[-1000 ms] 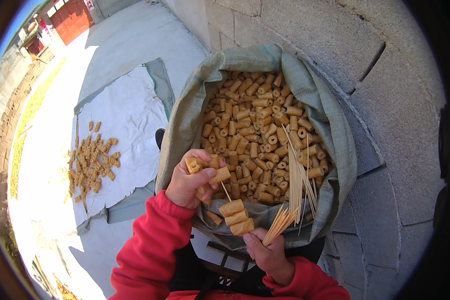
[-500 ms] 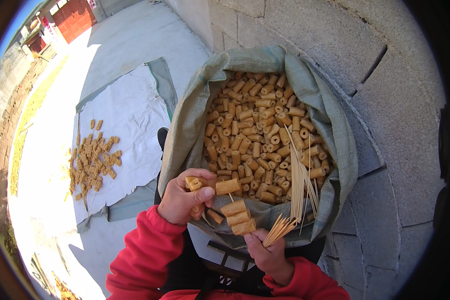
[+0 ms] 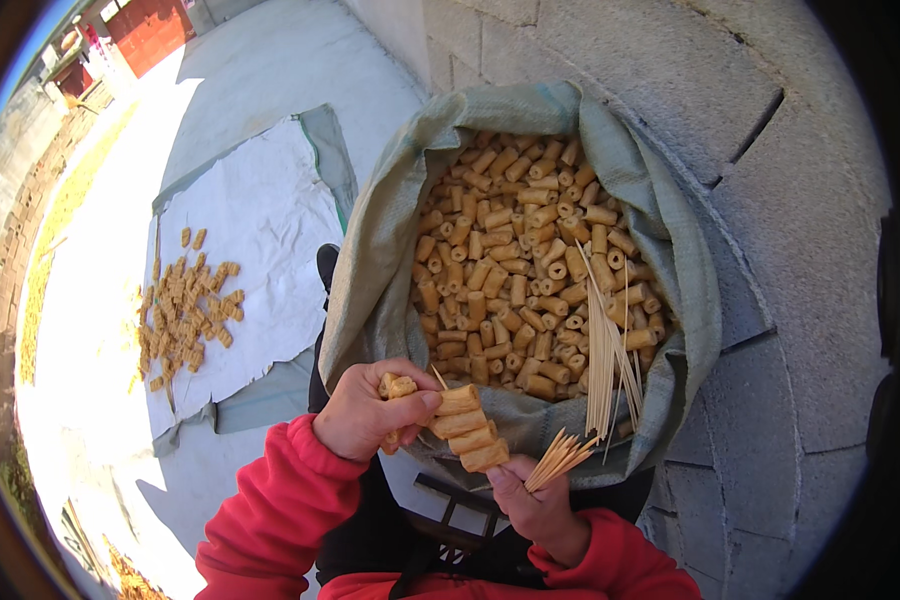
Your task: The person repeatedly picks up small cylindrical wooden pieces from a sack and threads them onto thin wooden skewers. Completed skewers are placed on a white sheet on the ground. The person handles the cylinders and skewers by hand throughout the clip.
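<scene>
tan, tube-shaped pieces fill the grey-green woven sack [image 3: 390, 250] leaning vs the block wall [image 3: 770, 150], mouth rolled open so contents sit just ahead of both hands. left hand [image 3: 370, 410] is closed round a few loose pieces [image 3: 398, 386], thumb & fingers pressing on the top of a stack of threaded pieces [image 3: 470, 428], prob to steady it on the thin wooden skewer. right hand [image 3: 530, 500], below & touching the stack's bottom end, is closed on a bundle of skewers [image 3: 560, 458], tips fanning up-right, likely kept there as spares. more skewers [image 3: 610, 350] stand in the sack at its right side. well apart to the left, a small heap of same pieces [image 3: 185, 310] lies on a white sheet [image 3: 260, 220] spread over the concrete floor, maybe to dry in sun.
</scene>
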### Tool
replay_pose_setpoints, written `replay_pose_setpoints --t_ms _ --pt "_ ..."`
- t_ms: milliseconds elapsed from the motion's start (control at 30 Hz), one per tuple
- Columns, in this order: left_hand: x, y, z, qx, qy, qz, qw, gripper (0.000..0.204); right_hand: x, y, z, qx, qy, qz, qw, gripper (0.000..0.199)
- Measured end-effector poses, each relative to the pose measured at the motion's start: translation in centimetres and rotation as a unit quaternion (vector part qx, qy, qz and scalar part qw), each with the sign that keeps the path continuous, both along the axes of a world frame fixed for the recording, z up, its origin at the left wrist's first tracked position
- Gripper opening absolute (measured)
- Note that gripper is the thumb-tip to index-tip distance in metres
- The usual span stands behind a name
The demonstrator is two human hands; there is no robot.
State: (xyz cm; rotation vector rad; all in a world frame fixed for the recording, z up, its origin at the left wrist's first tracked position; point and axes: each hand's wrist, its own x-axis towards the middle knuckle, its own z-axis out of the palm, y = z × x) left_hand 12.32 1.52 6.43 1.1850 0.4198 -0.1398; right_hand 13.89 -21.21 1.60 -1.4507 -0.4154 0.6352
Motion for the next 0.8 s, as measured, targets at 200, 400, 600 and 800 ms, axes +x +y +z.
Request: replay_pose_setpoints --t_ms 200,400,600,800 --pt "0.0 1.9 -0.3 -0.068 -0.094 0.085 0.99 0.015 -0.1 -0.3 0.9 0.003 0.074 0.034 0.997 0.017" --pt "-1.4 3.0 -0.2 -0.012 -0.079 0.048 0.996 0.018 -0.1 -0.2 0.4 -0.012 0.057 0.089 0.994 0.017" --pt "-1.3 5.2 1.0 0.197 -0.094 -0.13 0.967 0.021 0.6 -0.1 1.2 -0.056 0.048 0.126 0.989 0.015" --pt "-1.2 4.8 0.7 0.296 -0.155 -0.189 0.923 0.033 0.2 0.2 1.3 -0.065 0.053 0.112 0.99 0.017"
